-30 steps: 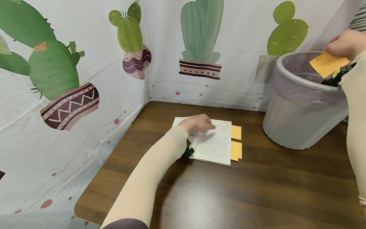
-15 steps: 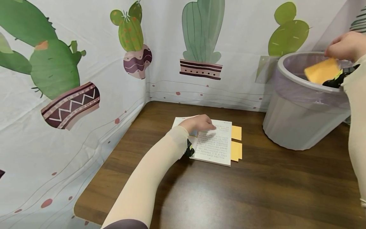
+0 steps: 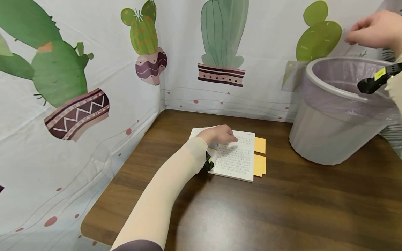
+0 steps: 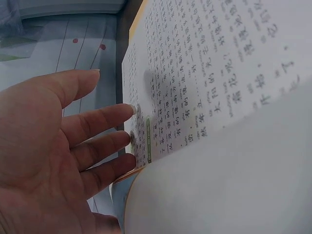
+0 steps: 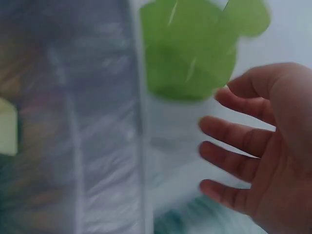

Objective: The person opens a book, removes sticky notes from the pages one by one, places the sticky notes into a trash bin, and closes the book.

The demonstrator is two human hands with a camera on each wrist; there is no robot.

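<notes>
"One half-second on, what has changed about your right hand [image 3: 375, 29]?"

"It has lost its yellow slip. Half a second ago I was pinching that slip in the mouth of the bin [image 3: 333, 136]; now the hand has risen above the bin's rim."

"And its fingers?"

"Apart and gently bent, with nothing between them. The thumb's tip sits close to the index finger's."

"So where did the slip go?"

"I can't say for sure. A pale yellow patch [image 5: 7, 127] shows at the edge of my right wrist's view, among the bin's blurred insides, but too little of it appears to tell whether it's the same one."

"What about your left hand [image 3: 218, 134]?"

"Hasn't shifted. It lies over the book [image 3: 233, 160], which is on the table [image 3: 282, 209] to the left of the bin, same as before. Those fingers are extended and loosely spread, gripping nothing. Whether the tips touch the page, I can't tell."

"Any yellow left by the book?"

"Yes, some yellow notes [image 3: 259, 145] jut from the side nearest the bin, two of them overlapping. They haven't moved. Neither has the bin, with its thin liner [image 3: 329, 104] folded over the rim."
</notes>
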